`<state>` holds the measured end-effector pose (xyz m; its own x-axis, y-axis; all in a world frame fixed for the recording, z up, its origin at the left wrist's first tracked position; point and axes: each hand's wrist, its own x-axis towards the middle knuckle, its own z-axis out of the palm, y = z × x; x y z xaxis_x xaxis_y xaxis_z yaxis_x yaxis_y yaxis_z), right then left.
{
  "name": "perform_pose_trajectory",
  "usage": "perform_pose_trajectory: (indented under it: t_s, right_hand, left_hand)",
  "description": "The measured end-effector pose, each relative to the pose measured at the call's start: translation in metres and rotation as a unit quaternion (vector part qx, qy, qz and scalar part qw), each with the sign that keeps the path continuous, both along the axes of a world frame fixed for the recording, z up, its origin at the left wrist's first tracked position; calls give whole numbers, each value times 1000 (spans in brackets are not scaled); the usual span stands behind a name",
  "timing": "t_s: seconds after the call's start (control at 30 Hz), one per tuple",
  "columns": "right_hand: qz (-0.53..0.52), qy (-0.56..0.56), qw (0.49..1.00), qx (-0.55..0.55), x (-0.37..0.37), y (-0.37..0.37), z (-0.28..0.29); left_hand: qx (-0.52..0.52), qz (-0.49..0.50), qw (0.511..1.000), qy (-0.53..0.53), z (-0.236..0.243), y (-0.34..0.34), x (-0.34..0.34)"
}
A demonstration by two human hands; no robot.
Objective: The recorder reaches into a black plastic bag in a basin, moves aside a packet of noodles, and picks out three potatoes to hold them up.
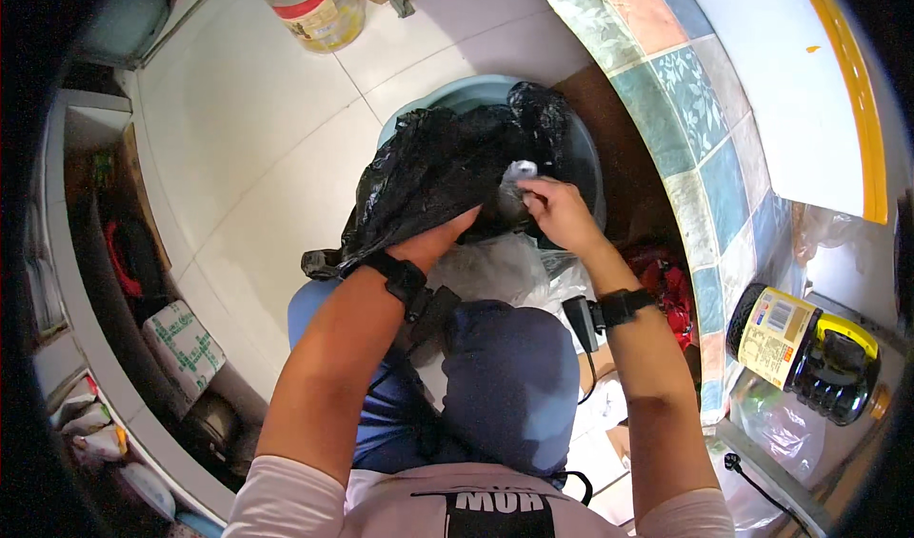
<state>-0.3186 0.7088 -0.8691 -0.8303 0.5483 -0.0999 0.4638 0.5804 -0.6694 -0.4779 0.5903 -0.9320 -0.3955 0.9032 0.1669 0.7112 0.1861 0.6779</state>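
My right hand (562,216) works with thumb and forefinger pressed together, pinching the edge of a pale shiny piece (520,170) that sits just beyond their tips. My left hand (436,240) reaches under the black plastic bag (419,176); its fingertips are hidden by the folds, so I cannot tell whether they are spread or closed. The bag drapes over and ahead of those left fingers, its loose tail hanging to their left. Just below both sets of fingers, toward me, a clear plastic bag (505,267) lies crumpled, and closer to my body my blue-trousered knees (514,371) limit the room on this side.

Around the fingers runs the grey-blue basin (466,89): its rim shows beyond them and curves down on their right, while the black bag covers its left edge. A narrow dark strip lies between that right rim and the tiled edge (681,100), which bends along the whole right side and leaves my right elbow less space. A red bag (664,295) is tucked near my right wrist.

Left of the fingers, the pale tiled floor (257,190) gives the widest open room, out to the shelf unit (105,281). Farthest ahead, up and left, a large clear bottle (314,9) stands on that floor.
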Motion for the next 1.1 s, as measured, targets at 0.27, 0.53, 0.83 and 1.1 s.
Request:
perform_pose_trajectory:
  t_s: [0.27, 0.53, 0.83, 1.1]
  right_hand:
    - [-76, -128, 988, 52, -30, -7, -17]
    - [-58, -210, 963, 160, -25, 10, -15]
    - [-116, -159, 966, 167, -10, 20, -1]
    - [-120, -109, 969, 189, -8, 6, 6]
  left_hand:
    - [-73, 9, 997, 11, 20, 3, 0]
    - [-59, -78, 991, 93, 43, 12, -13]
    - [-82, -79, 984, -137, 14, -1, -10]
    - [-7, -247, 968, 50, -9, 15, 33]
